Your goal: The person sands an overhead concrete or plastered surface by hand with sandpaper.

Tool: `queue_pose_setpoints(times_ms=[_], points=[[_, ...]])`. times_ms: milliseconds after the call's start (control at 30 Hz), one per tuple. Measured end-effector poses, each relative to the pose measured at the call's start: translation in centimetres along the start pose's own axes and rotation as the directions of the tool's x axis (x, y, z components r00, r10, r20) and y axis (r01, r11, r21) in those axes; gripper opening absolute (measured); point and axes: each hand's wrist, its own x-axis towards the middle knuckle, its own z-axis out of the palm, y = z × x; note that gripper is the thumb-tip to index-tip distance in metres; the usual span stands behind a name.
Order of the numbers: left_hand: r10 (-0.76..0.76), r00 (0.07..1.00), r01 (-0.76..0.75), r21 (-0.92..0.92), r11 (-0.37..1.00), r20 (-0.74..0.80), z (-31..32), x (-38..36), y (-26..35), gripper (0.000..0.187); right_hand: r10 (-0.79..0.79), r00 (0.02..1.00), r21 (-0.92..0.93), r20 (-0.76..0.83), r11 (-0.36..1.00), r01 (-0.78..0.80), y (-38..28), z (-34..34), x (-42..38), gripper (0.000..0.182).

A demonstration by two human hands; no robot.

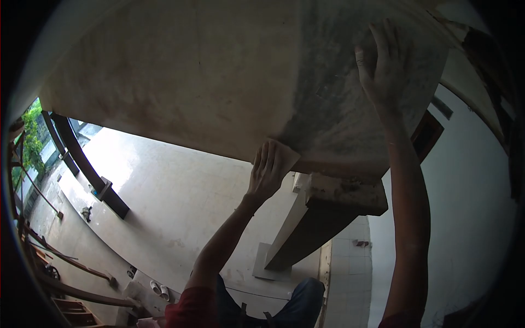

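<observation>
A large panel (180, 71) spans the upper view, pale brown on the left and dusty dark grey on the right. My left hand (266, 167) is at the panel's lower edge, fingers closed over a pale folded piece of sandpaper (290, 155) pressed to the surface. Higher up on the grey part, my right hand (383, 74) lies flat with fingers and thumb spread, holding nothing. Fine pale dust covers this hand. Below the panel's lower right corner stands a post (306, 218) with a wide block-like top (347, 191).
A shiny pale floor (180, 180) extends below, with dark posts (87, 158) at the left. White shoes (159, 290) lie lower left, near wooden furniture frames (76, 311). To the right is a white wall (465, 208). My knees (301, 303) show at the bottom.
</observation>
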Motion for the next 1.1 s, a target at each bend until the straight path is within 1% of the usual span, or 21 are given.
queue_pose_setpoints(times_ms=[33, 100, 167, 200, 233, 267, 333, 367, 400, 467, 567, 600, 667, 733, 767, 800, 900, 967, 1000, 1033, 1100], points=[[-0.003, 1.000, 0.002, 0.038, 0.999, 0.012, -0.6, 1.1, 0.4, 0.065, 0.005, 1.000, 0.004, 0.001, 1.000, -0.005, -0.1, 0.0, 0.1, 0.054], [0.057, 0.997, -0.048, 0.165, 0.985, -0.052, -1.4, 5.1, 0.8, 0.066, 0.014, 1.000, 0.011, 0.006, 1.000, -0.014, -0.3, -0.1, 0.1, 0.053], [0.133, 0.964, -0.121, 0.065, 0.990, -0.229, -3.3, 11.8, 1.9, 0.065, -0.001, 1.000, 0.019, -0.009, 1.000, 0.001, -0.1, -0.1, 0.1, 0.051], [0.131, 0.966, -0.128, 0.030, 0.991, -0.221, -4.3, 15.0, 2.4, 0.067, -0.009, 1.000, 0.027, -0.016, 1.000, 0.009, -0.1, 0.1, 0.2, 0.050], [0.130, 0.969, -0.134, -0.007, 0.991, -0.212, -4.9, 16.9, 2.7, 0.069, -0.014, 1.000, 0.041, -0.024, 0.999, 0.015, -0.1, 0.2, 0.3, 0.050], [0.123, 0.968, -0.131, -0.023, 0.991, -0.220, -4.8, 16.9, 2.7, 0.069, -0.015, 0.999, 0.052, -0.029, 0.999, 0.017, 0.0, 0.2, 0.4, 0.049], [0.106, 0.969, -0.123, -0.062, 0.990, -0.224, -4.8, 16.2, 2.7, 0.068, -0.017, 1.000, 0.077, -0.025, 0.997, 0.019, 0.3, 0.2, -0.3, 0.048], [0.110, 0.977, -0.119, -0.040, 0.992, -0.180, -4.1, 13.8, 2.1, 0.068, -0.023, 0.999, 0.089, -0.027, 0.996, 0.025, 0.8, 0.3, -0.4, 0.048], [0.116, 0.982, -0.119, -0.014, 0.993, -0.147, -2.7, 10.2, 1.1, 0.068, -0.035, 0.999, 0.099, -0.039, 0.994, 0.038, 1.2, 0.5, -0.2, 0.047], [0.048, 0.999, -0.048, 0.023, 0.999, -0.021, -0.8, 2.5, 0.4, 0.063, -0.026, 0.998, 0.110, -0.054, 0.993, 0.032, 0.7, 0.5, -0.1, 0.046], [-0.006, 1.000, 0.007, -0.081, 0.997, 0.014, -0.5, -0.3, 0.0, 0.065, -0.008, 0.998, 0.080, -0.060, 0.997, 0.013, 0.4, 0.4, 0.0, 0.044], [-0.012, 1.000, 0.013, -0.115, 0.993, 0.006, -0.8, 0.8, 0.4, 0.064, -0.009, 0.998, 0.074, -0.056, 0.997, 0.013, 0.3, 0.3, 0.1, 0.044], [0.092, 0.996, -0.094, -0.150, 0.984, -0.022, -2.0, 6.0, 0.4, 0.066, -0.023, 0.998, 0.067, -0.060, 0.997, 0.027, 0.3, 0.2, 0.2, 0.044], [0.143, 0.974, -0.172, -0.163, 0.972, -0.173, -3.6, 14.0, 1.7, 0.068, -0.037, 0.997, 0.083, -0.075, 0.996, 0.043, 0.5, 0.6, 0.3, 0.044], [0.145, 0.964, -0.180, -0.147, 0.973, -0.221, -5.0, 17.7, 2.5, 0.069, -0.048, 0.996, 0.101, -0.079, 0.993, 0.056, 0.9, 0.8, 0.2, 0.044], [0.153, 0.951, -0.193, -0.131, 0.972, -0.267, -5.8, 19.8, 3.0, 0.069, -0.057, 0.995, 0.113, -0.085, 0.991, 0.066, 1.0, 0.8, 0.4, 0.044], [0.094, 0.966, -0.152, -0.235, 0.960, -0.241, -5.5, 17.8, 2.9, 0.069, -0.041, 0.998, 0.131, -0.044, 0.990, 0.047, 1.1, 0.4, 0.1, 0.042], [0.090, 0.987, -0.111, -0.158, 0.981, -0.132, -3.7, 10.6, 1.8, 0.064, -0.038, 0.998, 0.134, -0.059, 0.990, 0.045, 1.0, 0.5, 0.1, 0.041], [0.044, 0.996, -0.058, -0.206, 0.977, -0.075, -2.2, 5.4, 1.2, 0.065, -0.038, 0.997, 0.132, -0.070, 0.990, 0.047, 0.9, 0.4, 0.2, 0.041], [0.007, 1.000, -0.011, -0.253, 0.968, -0.015, -1.3, 2.0, 1.0, 0.065, -0.018, 0.998, 0.114, -0.059, 0.993, 0.025, 0.6, 0.2, 0.4, 0.040], [-0.019, 0.999, 0.032, -0.312, 0.950, 0.044, -2.0, 1.6, 1.2, 0.067, 0.038, 0.999, 0.080, -0.030, 0.996, -0.035, -0.6, -0.3, 0.4, 0.040]])
